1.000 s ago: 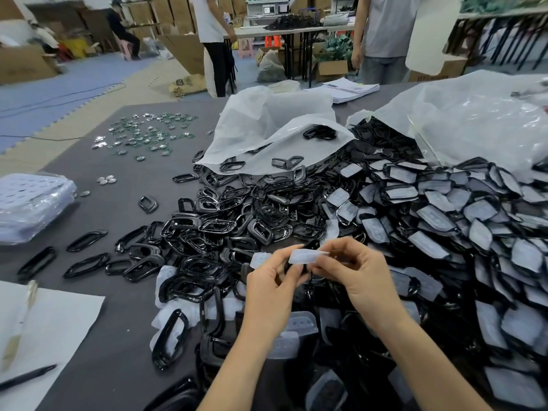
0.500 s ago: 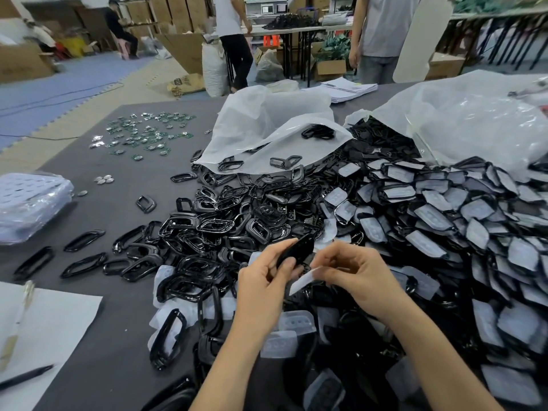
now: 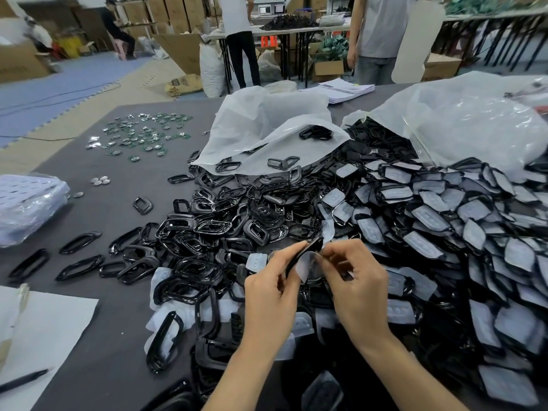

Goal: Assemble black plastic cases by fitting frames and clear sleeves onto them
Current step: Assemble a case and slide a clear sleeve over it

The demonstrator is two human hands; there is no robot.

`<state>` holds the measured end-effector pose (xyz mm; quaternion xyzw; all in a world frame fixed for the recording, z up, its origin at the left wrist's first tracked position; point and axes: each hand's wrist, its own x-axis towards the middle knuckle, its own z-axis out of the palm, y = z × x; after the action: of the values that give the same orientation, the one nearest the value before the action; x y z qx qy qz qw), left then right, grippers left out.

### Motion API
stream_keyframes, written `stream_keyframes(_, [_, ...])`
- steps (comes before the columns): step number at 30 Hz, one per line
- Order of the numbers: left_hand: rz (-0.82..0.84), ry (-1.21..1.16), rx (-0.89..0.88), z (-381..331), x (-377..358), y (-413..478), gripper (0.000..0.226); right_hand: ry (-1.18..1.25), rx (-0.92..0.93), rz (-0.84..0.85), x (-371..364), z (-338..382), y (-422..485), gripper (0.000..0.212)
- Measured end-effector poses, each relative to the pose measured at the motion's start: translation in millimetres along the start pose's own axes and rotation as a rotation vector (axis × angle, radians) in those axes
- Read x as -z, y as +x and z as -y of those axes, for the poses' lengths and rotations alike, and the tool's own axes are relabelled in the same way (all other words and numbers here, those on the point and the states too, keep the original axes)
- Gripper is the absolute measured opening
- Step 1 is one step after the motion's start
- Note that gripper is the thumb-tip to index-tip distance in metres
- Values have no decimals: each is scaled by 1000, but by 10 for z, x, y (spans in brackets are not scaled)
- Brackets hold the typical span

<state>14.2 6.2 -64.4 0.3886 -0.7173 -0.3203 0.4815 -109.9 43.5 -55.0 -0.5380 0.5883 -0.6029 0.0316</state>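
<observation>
Black case (image 3: pixel 306 253) now pinched edge-on in left hand (image 3: pixel 271 292); clear sleeve (image 3: pixel 307 266), a second ago stretched between both, pinched by right hand (image 3: pixel 357 287) against the case; fitting probably begun.

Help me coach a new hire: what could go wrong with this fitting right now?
The clear sleeve curls where the right hand pinches it, so it may crease or seat crooked on the black case in the left hand. Dropped, either part could vanish into the pile of loose frames below.
</observation>
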Motion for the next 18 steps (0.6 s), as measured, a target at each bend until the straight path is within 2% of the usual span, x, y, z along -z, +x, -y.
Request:
stream_keyframes(4, [0, 9, -14, 6, 5, 5, 44, 15, -2, 7, -2, 7, 2, 6])
stream_keyframes(14, [43, 2, 1, 30, 43, 38, 48, 106, -204, 35, -11, -41, 11, 18])
stream_keyframes(18, [69, -6, 10, 25, 54, 46, 42, 142, -298, 64, -2, -62, 38, 18])
